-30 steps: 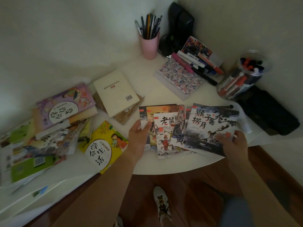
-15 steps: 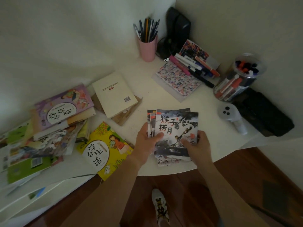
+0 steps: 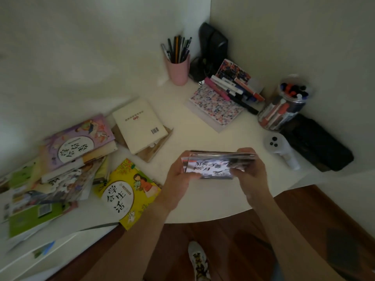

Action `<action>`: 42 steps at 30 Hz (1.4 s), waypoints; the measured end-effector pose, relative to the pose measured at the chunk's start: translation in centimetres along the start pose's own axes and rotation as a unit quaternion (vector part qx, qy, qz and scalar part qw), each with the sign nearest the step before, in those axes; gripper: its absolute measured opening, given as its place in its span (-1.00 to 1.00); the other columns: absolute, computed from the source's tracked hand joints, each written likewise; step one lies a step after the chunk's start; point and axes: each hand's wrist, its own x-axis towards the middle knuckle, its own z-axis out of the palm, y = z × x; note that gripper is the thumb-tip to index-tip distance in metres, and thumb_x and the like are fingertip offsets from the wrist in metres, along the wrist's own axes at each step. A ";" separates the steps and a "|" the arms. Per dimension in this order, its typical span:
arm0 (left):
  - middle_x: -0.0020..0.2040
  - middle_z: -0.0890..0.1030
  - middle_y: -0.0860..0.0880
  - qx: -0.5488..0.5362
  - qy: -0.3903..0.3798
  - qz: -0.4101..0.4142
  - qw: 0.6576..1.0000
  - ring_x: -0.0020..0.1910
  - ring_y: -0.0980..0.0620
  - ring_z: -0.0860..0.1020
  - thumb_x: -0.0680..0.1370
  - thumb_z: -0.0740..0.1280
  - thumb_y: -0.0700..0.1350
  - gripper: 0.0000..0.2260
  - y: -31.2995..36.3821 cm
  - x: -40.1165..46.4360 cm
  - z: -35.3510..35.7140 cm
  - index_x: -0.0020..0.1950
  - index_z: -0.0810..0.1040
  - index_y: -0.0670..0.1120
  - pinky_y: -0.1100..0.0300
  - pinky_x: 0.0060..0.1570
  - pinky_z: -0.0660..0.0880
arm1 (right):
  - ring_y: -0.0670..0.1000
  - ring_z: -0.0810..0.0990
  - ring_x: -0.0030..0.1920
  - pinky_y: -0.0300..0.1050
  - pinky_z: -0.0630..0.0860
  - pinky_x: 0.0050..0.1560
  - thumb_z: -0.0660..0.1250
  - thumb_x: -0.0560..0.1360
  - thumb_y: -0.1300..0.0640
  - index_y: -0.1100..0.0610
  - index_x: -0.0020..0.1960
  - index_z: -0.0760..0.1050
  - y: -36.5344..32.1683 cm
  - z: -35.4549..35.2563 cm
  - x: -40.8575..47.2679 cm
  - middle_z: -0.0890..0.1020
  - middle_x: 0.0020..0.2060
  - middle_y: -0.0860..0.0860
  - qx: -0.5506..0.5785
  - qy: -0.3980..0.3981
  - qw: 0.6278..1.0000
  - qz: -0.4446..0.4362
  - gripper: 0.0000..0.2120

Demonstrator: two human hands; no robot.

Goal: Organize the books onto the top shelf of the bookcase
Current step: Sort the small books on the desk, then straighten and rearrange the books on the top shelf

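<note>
stack: thin picture books, gathered into 1 bundle, tilting up on edge over the white table, front cover facing the camera
grip: left hand clamping the left end, right hand clamping the right end, fingers curling round the edges; bundle sitting between both palms
contact: bottom edge looking close to the tabletop; touching or just above, cannot tell
step: squaring up the bundle, judging by the near-upright tilt and 2-sided hold
next: probably lifting as 1 unit and carrying toward the bookcase; needing firm squeeze at both ends, thin glossy covers likely sliding
shelf: bookcase top shelf not identifiable here
remaining: yellow book lying flat just left of the left wrist; cream book resting on a brown one behind it; messy pile at far left, purple cover on top
clutter: pink pen cup at back, marker jar and white controller to the right, well apart from the bundle
</note>
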 end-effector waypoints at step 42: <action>-0.07 0.59 0.05 0.342 0.120 -0.069 0.929 -0.04 0.02 0.62 0.63 0.38 0.00 -0.62 -0.3 -4.2 -2.9 0.43 0.47 -0.04 0.31 0.01 0.53 | 0.20 0.44 0.27 0.06 0.45 0.25 0.41 0.53 -0.05 0.06 0.43 0.39 -2.8 5.2 -3.2 0.46 0.28 0.18 -0.485 0.007 0.868 0.105 -0.48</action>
